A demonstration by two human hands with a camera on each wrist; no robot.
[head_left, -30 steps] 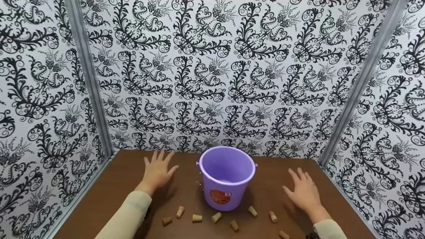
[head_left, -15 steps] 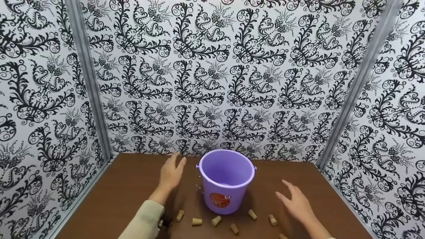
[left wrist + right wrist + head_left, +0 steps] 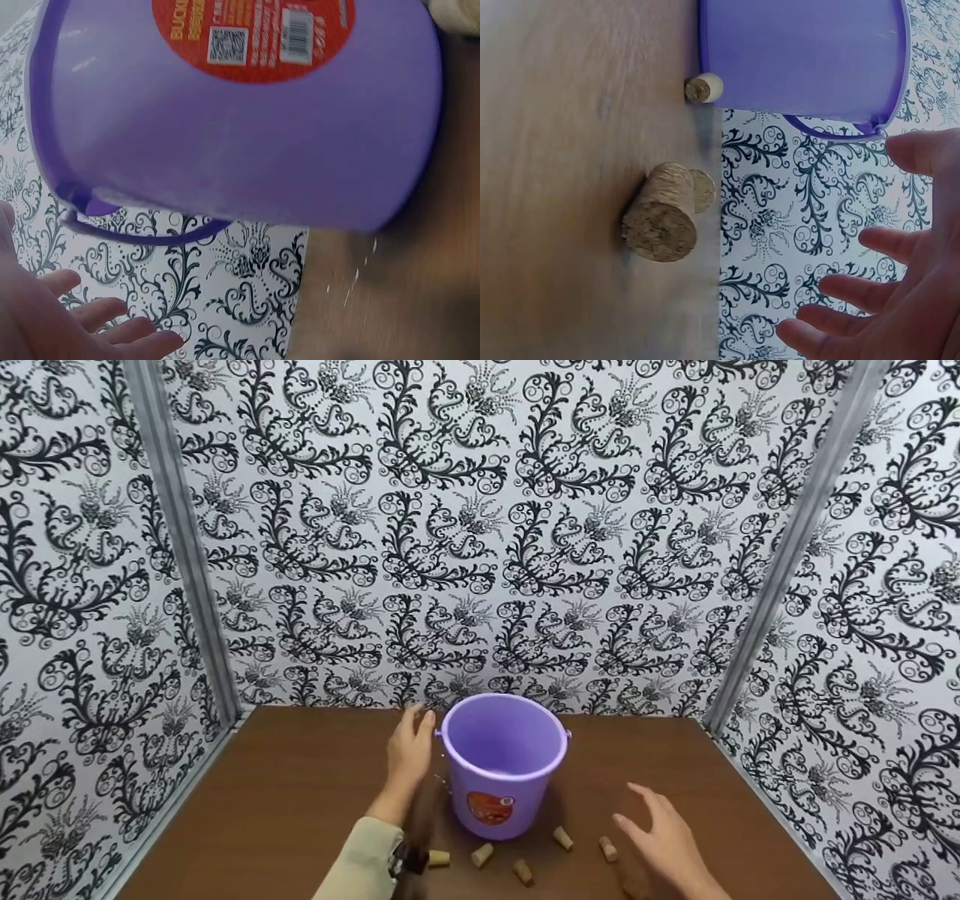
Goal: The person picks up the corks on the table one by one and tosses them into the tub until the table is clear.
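A purple bucket (image 3: 499, 795) with a red oval label (image 3: 489, 808) stands upright on the brown table. My left hand (image 3: 411, 746) is just left of its rim, fingers extended and holding nothing; the left wrist view shows the palm turned toward the bucket wall (image 3: 225, 150). To the right of the bucket, my right hand (image 3: 664, 832) hovers above the table with spread, relaxed fingers and an empty palm. Below it in the right wrist view lies a cork stopper (image 3: 664, 214), with another cork (image 3: 703, 88) by the bucket's base.
Several corks lie in front of the bucket, among them one cork (image 3: 523, 872) nearest the front and one cork (image 3: 607, 849) beside my right hand. The brown table (image 3: 315, 780) meets patterned walls (image 3: 450, 547) at the back and sides. The bucket's handle (image 3: 150, 238) hangs behind it.
My left hand has moved right, from well left of the bucket to close beside its rim. My right hand has come slightly nearer the front and left. The bucket keeps its place.
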